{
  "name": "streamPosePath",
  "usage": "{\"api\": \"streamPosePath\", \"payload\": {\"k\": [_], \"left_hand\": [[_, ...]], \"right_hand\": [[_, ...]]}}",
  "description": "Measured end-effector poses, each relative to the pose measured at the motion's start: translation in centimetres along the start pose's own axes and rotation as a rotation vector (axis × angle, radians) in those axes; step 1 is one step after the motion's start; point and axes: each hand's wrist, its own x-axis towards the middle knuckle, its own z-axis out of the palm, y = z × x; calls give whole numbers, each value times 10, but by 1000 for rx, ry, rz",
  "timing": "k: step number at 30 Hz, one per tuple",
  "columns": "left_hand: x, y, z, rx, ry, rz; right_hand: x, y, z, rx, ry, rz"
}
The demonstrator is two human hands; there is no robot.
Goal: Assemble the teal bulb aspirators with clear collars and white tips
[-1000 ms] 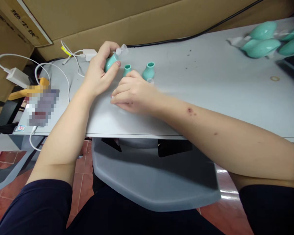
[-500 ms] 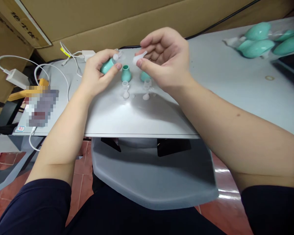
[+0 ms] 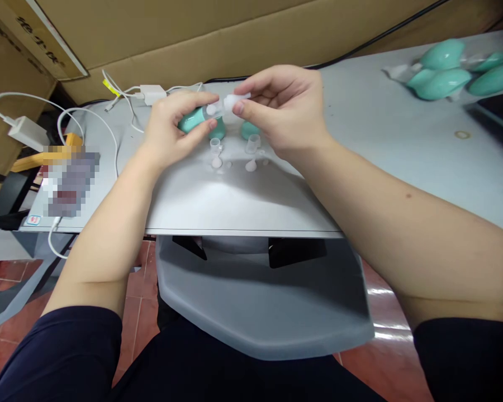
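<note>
My left hand [image 3: 170, 123] grips a teal squeeze bulb [image 3: 191, 119] lying sideways, with a clear plastic neck piece [image 3: 217, 109] at its end. Between thumb and fingertips, my right hand [image 3: 291, 109] pinches a white pointed nozzle tip [image 3: 233, 103]. Its wide end meets the clear neck piece; how far it is seated I cannot tell. Two more teal bulbs stand behind the hands, a partly covered left bulb [image 3: 218, 130] and a right bulb [image 3: 248, 131]. In front lie clear neck pieces [image 3: 254, 144], white nozzle tips [image 3: 217, 162] and small pale discs [image 3: 229, 164].
Several teal bulbs with parts fitted [image 3: 442, 84] lie at the right, near a beige ring [image 3: 462, 134] and a black object [image 3: 501, 125]. White chargers [image 3: 153, 95], cables and a blurred-out device [image 3: 73, 184] are at the left. Cardboard [image 3: 193, 39] rises behind; a grey chair [image 3: 264, 307] sits below the edge.
My left hand has moved right and turned the bulb so its clear neck points at my right hand. The white nozzle tip, apart before, now touches that neck.
</note>
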Motion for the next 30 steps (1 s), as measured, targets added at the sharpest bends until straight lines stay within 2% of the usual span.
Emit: {"api": "streamPosePath", "payload": {"k": [4,8,10,12,15,19,25,30], "left_hand": [[-1,-1,3,16,26,-6],[0,2,3,22,16,-12],[1,5,1,26,22,-9],[2,10,0,6,59,20],[1,13,-2,-12,97,44],[-2,9,-1,60,21,-24],[-1,7,-3,19,79,117],[1,7,-9,73,12,116]], "right_hand": [[-1,0,2,-31,22,11],[-2,0,2,-56,-19,-26],[-3,1,2,-61,5,-57],[-3,2,4,-41,51,-97],[-3,2,6,-97,36,-82],[-4,0,5,-129,38,-21],[-7,-11,-4,-115,-75,-47],[-7,-9,-6,-172,-63,-89]]}}
